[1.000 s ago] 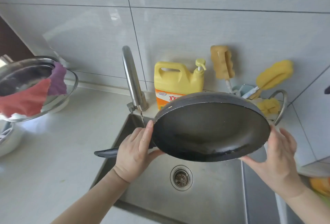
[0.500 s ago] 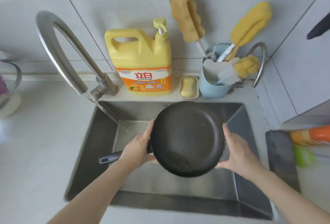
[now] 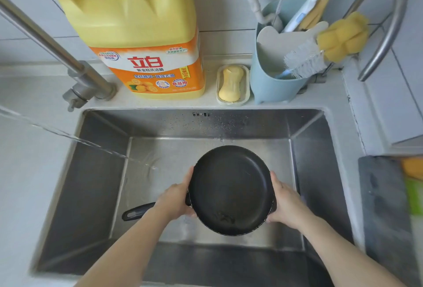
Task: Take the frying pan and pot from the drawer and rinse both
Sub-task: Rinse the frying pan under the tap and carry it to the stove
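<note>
A black frying pan (image 3: 231, 189) is held low inside the steel sink (image 3: 98, 195), its inside facing up toward me. My left hand (image 3: 174, 199) grips its left rim where the black handle (image 3: 137, 212) joins. On the opposite rim sits my right hand (image 3: 286, 204). A little water lies at the pan's near edge. A thin stream of water (image 3: 91, 145) runs from the tap (image 3: 57, 50) and lands on the sink floor left of the pan. No pot is in view.
Along the sink's back ledge stand a big yellow detergent jug (image 3: 142, 34), a soap dish (image 3: 232, 85) and a blue holder of brushes and sponges (image 3: 274, 73). A second curved steel spout (image 3: 386, 23) rises at the right. A dark mat (image 3: 384, 206) lies on the right counter.
The pan has gone down from chest height into the sink, held by both hands throughout. My head has tipped down and closer. Water now shows running from the tap.
</note>
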`<act>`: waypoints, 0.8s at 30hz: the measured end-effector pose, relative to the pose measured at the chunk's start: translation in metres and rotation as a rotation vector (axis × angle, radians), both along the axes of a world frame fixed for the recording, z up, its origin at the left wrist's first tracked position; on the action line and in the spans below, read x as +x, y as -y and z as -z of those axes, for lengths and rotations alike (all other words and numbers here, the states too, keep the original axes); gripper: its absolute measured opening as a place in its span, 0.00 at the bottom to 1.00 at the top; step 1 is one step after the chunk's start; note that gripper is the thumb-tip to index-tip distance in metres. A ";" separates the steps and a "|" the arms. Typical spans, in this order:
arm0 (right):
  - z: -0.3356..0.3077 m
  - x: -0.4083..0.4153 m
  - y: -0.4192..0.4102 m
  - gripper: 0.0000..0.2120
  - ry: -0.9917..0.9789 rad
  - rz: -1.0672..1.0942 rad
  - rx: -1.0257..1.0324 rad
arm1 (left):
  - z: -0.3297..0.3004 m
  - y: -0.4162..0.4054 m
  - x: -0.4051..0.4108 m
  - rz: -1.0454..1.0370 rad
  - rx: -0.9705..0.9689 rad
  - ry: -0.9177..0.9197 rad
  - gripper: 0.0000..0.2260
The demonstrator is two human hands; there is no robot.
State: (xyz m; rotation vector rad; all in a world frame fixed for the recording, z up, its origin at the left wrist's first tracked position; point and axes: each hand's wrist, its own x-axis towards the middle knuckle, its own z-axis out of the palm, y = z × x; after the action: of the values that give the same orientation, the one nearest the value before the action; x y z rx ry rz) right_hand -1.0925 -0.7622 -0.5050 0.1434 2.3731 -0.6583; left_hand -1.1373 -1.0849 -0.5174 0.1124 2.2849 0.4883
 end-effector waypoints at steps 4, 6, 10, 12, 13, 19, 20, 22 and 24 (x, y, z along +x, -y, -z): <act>0.014 -0.001 -0.003 0.68 -0.004 -0.002 0.001 | 0.010 -0.002 0.002 -0.039 0.003 0.030 0.61; 0.019 -0.001 -0.004 0.68 -0.005 -0.012 -0.004 | 0.014 -0.005 0.005 -0.067 0.018 0.043 0.61; 0.024 0.001 -0.006 0.68 -0.026 -0.021 0.014 | 0.020 -0.006 0.013 -0.101 0.026 0.022 0.60; 0.024 0.002 -0.005 0.68 -0.036 -0.029 0.022 | 0.019 -0.006 0.017 -0.089 0.024 -0.010 0.59; 0.025 0.001 -0.005 0.67 -0.041 -0.033 0.030 | 0.015 -0.007 0.018 -0.081 0.002 -0.035 0.57; 0.019 0.002 -0.004 0.67 -0.056 -0.045 0.050 | -0.040 0.031 0.013 -0.811 0.033 -0.340 0.24; 0.018 0.002 -0.004 0.67 -0.059 -0.045 0.052 | -0.056 0.044 0.007 -0.964 0.053 -0.453 0.20; 0.017 0.002 -0.004 0.66 -0.068 -0.045 0.054 | -0.092 0.070 -0.013 -1.188 0.096 -0.658 0.19; 0.017 0.002 -0.004 0.66 -0.069 -0.053 0.052 | -0.126 0.090 -0.042 -1.318 0.190 -0.787 0.16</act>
State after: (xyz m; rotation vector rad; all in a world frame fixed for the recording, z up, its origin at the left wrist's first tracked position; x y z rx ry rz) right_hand -1.0902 -0.7584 -0.5215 0.0807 2.4525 -0.5855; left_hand -1.1797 -1.1753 -0.3918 -1.4082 2.7748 1.5123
